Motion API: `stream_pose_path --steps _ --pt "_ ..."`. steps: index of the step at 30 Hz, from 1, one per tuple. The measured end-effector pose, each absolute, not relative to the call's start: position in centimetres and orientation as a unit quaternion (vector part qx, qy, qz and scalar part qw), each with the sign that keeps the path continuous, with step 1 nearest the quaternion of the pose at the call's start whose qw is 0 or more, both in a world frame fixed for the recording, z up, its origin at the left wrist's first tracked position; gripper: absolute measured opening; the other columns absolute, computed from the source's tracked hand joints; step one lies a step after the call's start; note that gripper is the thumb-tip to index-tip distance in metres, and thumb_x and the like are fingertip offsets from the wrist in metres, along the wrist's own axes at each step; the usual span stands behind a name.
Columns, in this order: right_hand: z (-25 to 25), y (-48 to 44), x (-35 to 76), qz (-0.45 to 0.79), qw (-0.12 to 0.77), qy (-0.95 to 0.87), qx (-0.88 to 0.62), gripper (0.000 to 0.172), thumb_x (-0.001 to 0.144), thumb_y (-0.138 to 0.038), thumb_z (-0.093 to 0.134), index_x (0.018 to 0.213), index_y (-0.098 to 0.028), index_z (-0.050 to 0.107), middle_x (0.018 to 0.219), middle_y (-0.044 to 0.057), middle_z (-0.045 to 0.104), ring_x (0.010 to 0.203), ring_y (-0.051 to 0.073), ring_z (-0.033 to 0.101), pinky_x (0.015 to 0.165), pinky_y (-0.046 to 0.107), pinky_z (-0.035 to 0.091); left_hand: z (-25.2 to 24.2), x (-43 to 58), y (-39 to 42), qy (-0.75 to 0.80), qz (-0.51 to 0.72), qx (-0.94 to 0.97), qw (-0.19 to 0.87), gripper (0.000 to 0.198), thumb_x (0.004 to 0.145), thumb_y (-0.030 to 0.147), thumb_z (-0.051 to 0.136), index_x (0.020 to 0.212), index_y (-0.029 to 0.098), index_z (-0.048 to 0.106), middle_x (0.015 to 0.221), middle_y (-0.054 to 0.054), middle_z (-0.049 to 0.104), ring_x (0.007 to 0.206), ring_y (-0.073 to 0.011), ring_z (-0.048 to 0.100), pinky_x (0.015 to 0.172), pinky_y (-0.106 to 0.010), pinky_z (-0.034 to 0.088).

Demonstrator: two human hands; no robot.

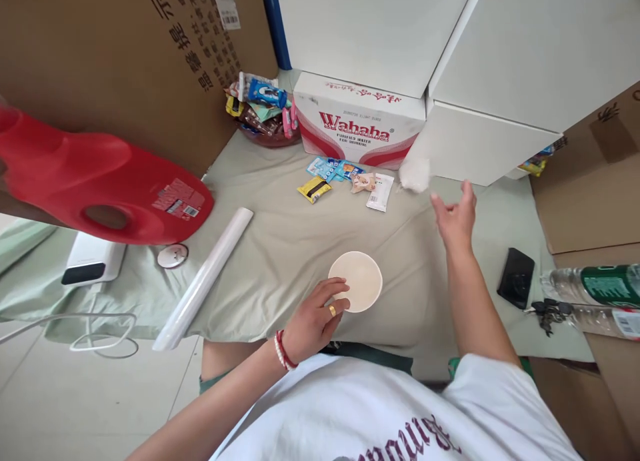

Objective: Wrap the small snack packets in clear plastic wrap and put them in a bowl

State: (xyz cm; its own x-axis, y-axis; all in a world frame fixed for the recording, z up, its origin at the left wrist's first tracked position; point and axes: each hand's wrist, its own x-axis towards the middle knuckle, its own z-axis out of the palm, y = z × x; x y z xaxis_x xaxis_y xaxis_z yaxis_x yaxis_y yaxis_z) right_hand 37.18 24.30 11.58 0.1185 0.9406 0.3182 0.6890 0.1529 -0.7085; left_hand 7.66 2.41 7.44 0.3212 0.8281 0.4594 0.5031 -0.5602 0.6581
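A white bowl (361,282) stands on the cloth in front of my body. My left hand (320,314), with a ring and a red-and-white bracelet, grips its near-left rim, fingers reaching over the edge. Reaching forward on the right, my right hand (456,220) is open and holds nothing, thumb and fingers apart. Just beyond its fingertips sits a clear plastic bag of something white (415,172). Left of that bag lie a white packet (381,192), a beige wrapped snack (363,182), a yellow packet (315,189) and blue packets (327,169).
A Wahaha carton (360,131) and a bowl of snacks (267,138) stand at the back. Leftward are a red detergent jug (125,174), a white roll (205,278) and a power bank (95,258). A phone (516,277), keys (550,312) and bottles (600,286) lie right.
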Motion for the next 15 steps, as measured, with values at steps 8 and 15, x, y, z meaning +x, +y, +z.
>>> stream_pose_path --steps 8,15 --pt "12.4 3.4 41.7 0.259 0.238 -0.823 -0.445 0.03 0.1 -0.025 0.06 0.127 -0.035 0.069 0.141 0.009 0.059 0.084 0.017 0.067 0.077 0.035 0.063 7.0 14.5 4.6 0.291 0.418 0.805 0.304 0.024 0.097 0.008 0.054 0.116 0.02 0.063 0.119 -0.013 0.067 0.132 -0.0248 0.058 0.106 -0.043 0.058" --pt "12.3 8.3 52.5 0.065 0.306 -0.621 -0.718 0.016 0.091 -0.041 0.067 0.094 -0.026 0.073 0.107 0.009 0.064 0.086 0.027 0.067 0.083 0.049 0.059 5.2 12.5 4.5 0.437 0.389 0.79 0.184 0.036 0.098 0.014 0.058 0.132 0.023 0.059 0.145 -0.016 0.056 0.144 -0.0293 0.049 0.115 -0.051 0.051"
